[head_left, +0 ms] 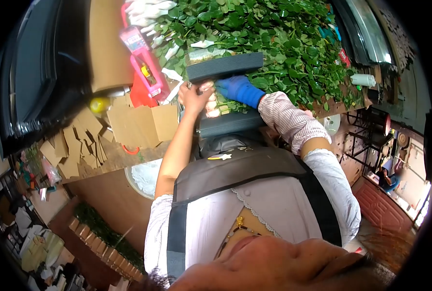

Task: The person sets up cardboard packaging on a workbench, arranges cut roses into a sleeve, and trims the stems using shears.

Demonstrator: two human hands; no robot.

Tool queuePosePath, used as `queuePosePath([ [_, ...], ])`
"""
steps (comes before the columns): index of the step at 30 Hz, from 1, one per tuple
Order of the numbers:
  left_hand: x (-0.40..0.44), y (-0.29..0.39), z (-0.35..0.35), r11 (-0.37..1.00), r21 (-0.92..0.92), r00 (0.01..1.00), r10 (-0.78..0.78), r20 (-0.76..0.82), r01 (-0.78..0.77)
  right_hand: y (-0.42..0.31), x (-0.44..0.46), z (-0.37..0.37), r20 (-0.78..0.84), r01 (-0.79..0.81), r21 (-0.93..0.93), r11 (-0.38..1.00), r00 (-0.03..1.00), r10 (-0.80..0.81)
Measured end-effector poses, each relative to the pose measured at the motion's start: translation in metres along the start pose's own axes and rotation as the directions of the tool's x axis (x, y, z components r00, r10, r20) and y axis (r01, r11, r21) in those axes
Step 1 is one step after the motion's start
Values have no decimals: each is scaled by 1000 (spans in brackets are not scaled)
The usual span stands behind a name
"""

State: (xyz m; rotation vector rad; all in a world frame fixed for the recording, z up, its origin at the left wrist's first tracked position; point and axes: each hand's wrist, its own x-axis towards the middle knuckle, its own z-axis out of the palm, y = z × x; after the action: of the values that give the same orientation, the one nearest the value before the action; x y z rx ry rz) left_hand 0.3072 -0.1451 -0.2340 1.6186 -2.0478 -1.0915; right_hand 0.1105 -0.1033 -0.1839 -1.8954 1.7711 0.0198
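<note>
Pale pink-and-cream rose heads [212, 105] lie in a row between two dark corrugated sheets. One corrugated sheet [225, 67] stands beyond the roses; the other corrugated sheet [230, 124] is close to my apron. My bare left hand [196, 98] is at the flower-head end, its fingers curled round some heads and near the far sheet's left end. On the right, my right hand [239, 91] in a blue glove reaches in over the leaves beside the heads. Its fingers are bent inward and partly hidden, so what they hold does not show.
Leafy green stems [284, 48] cover the back of the table, with white-sleeved blooms [150, 10] at their left. A pink tape dispenser [147, 72] and cardboard pieces [136, 123] lie to the left. Dark sheets [46, 72] are stacked far left. A white tub [145, 177] stands below the table edge.
</note>
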Motion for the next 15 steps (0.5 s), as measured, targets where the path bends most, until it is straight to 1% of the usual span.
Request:
queuePosePath([
  [1,-1,-1,4,1000,20,999,11,-34,-11,-2,-1,-4,3,12,-6,1000,1000,-12],
  [2,-1,-3,7,999,10,997,53,-52,-52,-8,1,-10,70,46,-121,992,997,-38],
  [3,-1,-6,8,996,3,993,92,-69,-92,-12,-1,-17,55,13,-141,990,998,-6],
  [5,-1,-7,8,996,30,993,85,-76,-83,-25,-10,-32,38,-52,-168,984,998,59],
  [6,-3,-2,5,998,34,995,64,-76,-62,-32,-14,-43,-10,-82,-123,989,997,81],
  [7,-6,3,3,998,39,996,42,-76,-39,-32,-12,-41,-7,-73,-145,987,997,73],
  [8,-6,1,3,999,-5,998,37,-56,-38,-32,-9,-38,-9,-69,-164,984,998,68],
  [10,-5,-3,4,998,-2,996,69,-63,-69,-27,1,-27,-24,-42,-192,980,999,38],
  [12,-6,-4,1,994,-15,993,103,-65,-104,-28,3,-26,-19,-69,-182,981,998,66],
  [15,-10,-2,-1,990,-116,996,76,-54,-82,-33,5,-25,-7,-86,-177,980,996,86],
])
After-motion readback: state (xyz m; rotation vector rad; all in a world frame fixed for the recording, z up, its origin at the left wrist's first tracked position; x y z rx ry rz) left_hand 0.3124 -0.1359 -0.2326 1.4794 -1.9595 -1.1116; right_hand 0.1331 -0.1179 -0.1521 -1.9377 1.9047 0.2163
